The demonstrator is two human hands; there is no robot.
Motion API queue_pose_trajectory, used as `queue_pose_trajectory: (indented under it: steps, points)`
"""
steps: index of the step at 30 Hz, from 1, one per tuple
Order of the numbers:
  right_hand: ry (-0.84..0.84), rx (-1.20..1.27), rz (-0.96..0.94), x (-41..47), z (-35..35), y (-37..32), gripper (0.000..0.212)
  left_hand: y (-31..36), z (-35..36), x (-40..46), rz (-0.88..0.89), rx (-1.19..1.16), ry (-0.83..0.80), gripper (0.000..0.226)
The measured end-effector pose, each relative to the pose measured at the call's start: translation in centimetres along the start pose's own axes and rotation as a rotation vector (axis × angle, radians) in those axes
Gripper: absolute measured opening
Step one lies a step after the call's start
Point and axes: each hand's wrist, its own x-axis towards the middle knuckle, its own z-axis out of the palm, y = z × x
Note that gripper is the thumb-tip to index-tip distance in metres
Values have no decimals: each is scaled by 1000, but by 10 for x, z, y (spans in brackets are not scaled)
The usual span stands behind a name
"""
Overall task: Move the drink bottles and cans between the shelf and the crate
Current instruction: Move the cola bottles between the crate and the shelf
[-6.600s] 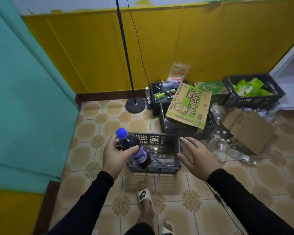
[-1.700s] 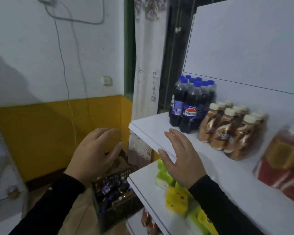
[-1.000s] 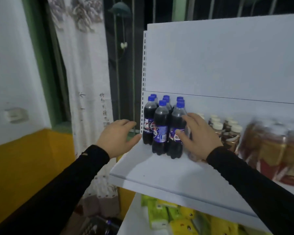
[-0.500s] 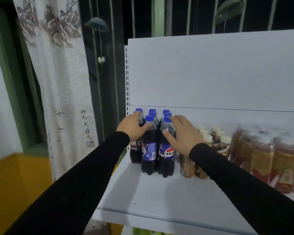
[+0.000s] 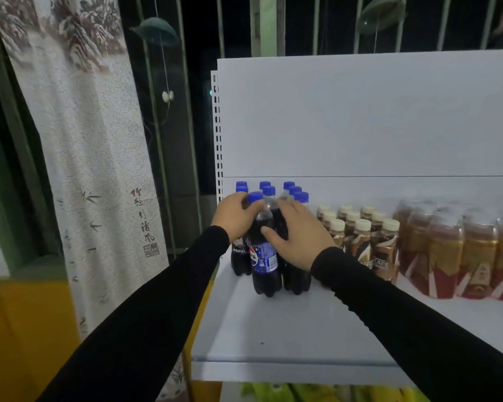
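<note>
The left hand (image 5: pixel 236 216) curled around the neck of the front dark cola bottle with a blue cap and blue label (image 5: pixel 262 248), gripping it just below the cap. The right hand (image 5: pixel 298 235) lay against the same bottle's right side, thumb on its shoulder and fingers spread over the neighbouring bottle; whether it gripped could not be told. That bottle stood upright at the front of a cluster of blue-capped cola bottles (image 5: pixel 294 195) near the left end of the white metal shelf (image 5: pixel 288 338). Just right of the cluster stood brown coffee bottles with cream caps (image 5: pixel 360 242), then amber shrink-wrapped bottles (image 5: pixel 459 256). A patterned white curtain (image 5: pixel 93 158) hung left of the shelf.
</note>
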Motion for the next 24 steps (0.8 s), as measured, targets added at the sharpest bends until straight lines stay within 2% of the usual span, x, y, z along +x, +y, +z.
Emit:
queue_pose_trajectory:
  steps: [3,5,9,13,16,19,24]
  points:
    - [-65,138,61,-3,11,-10,74,6,-17,-3,13,-76,38,30]
    - [-106,298,112,-4,17,-16,74,10,-27,-2,17,-126,61,36]
    - [-198,518,253,-7,23,-21,81,16,-45,0,-64,-315,141,41]
    - [-239,582,295,-15,26,-14,73,18,-58,-2,-170,-495,172,35]
    - [-203,626,310,-19,25,-14,67,15,-58,-9,-152,-517,163,35]
    - [-219,729,332,-27,26,-14,63,9,-53,-26,-125,-554,88,36]
    - [-306,826,330,-34,24,-15,55,-21,-29,-55,-244,-764,-173,51]
